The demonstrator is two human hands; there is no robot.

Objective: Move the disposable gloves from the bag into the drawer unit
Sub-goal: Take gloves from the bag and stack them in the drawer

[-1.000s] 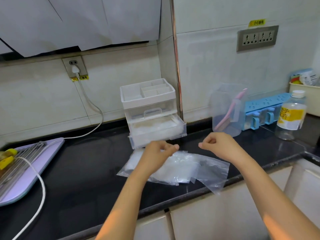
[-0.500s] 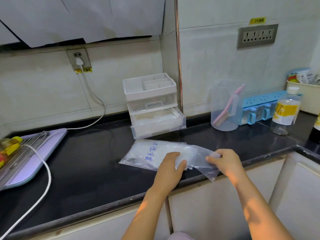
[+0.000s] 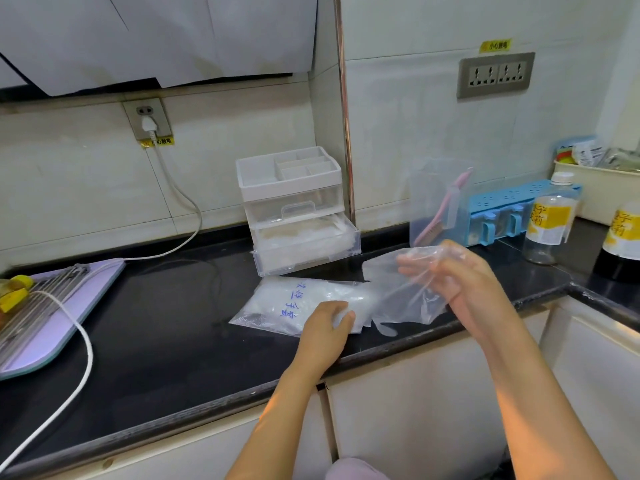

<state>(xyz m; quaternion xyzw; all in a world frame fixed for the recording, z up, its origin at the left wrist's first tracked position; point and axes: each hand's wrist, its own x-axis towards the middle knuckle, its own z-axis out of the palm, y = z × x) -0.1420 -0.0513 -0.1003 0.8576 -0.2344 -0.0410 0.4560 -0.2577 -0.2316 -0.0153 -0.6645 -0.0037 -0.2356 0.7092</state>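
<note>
Fingers (image 3: 446,268) of the right hand (image 3: 464,284) pinch a clear glove (image 3: 398,296) just above the bag (image 3: 291,303); the left hand (image 3: 325,325) holds the bag on the desk (image 3: 156,323), seemingly gripping it, before the drawer unit (image 3: 294,202)

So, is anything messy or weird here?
Nothing spilled or broken. The bottom drawer of the clear plastic drawer unit sticks out, pulled open. A white power cord trails over the lilac tray on the left.

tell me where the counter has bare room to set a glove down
Bare counter between the purple board and the bag, and along the front edge left of the left hand. Crowded at right: jug, blue rack, bottles.
</note>
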